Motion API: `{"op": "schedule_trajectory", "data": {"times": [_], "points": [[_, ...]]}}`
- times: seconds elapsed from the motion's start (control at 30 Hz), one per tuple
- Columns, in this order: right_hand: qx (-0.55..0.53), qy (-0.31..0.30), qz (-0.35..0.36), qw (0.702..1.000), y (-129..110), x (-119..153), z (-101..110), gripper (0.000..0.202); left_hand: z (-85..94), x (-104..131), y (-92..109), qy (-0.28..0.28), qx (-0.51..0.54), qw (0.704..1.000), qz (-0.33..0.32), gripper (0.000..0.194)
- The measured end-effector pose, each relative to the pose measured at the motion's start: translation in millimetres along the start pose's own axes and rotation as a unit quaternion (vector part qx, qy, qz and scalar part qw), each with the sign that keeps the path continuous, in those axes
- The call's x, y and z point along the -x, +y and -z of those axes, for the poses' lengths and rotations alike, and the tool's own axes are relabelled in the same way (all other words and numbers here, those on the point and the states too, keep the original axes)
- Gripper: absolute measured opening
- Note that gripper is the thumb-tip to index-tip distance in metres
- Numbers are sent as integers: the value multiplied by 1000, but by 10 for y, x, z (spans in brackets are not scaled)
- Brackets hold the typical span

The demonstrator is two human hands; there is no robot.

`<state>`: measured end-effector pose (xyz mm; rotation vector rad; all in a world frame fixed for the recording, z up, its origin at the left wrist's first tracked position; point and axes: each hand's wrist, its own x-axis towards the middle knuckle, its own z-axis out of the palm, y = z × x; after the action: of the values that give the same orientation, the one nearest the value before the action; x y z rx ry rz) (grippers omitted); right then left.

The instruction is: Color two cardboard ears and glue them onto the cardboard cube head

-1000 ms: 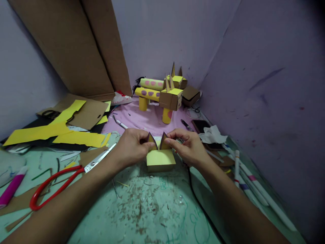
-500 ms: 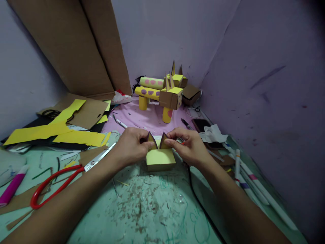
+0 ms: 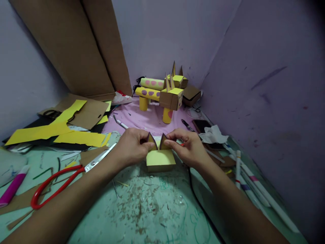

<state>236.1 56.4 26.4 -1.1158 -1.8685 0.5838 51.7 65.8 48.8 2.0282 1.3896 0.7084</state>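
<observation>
A small box with a pale yellow top sits on the green table in front of me. Two pointed cardboard ears stand up at its far part. My left hand pinches the left cardboard ear between thumb and fingers. In the same way my right hand pinches the right cardboard ear. Both ears touch or nearly touch the box top; the fingertips partly hide them, so I cannot tell how their bases are joined.
Red-handled scissors lie by my left forearm, yellow paper strips beyond them. A yellow paper animal with a cardboard head stands behind, another behind it. A black cable runs under my right arm. Markers line the right edge.
Both hands keep their pinch on the ears with almost no movement. The whole view has shifted very slightly.
</observation>
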Motion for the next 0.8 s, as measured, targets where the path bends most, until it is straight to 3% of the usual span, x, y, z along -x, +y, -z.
{"op": "schedule_trajectory", "data": {"times": [0.8], "points": [[5,10,4,1000,7,10,-28,9,14,13,12,-17,-16,1000,14,16]]}}
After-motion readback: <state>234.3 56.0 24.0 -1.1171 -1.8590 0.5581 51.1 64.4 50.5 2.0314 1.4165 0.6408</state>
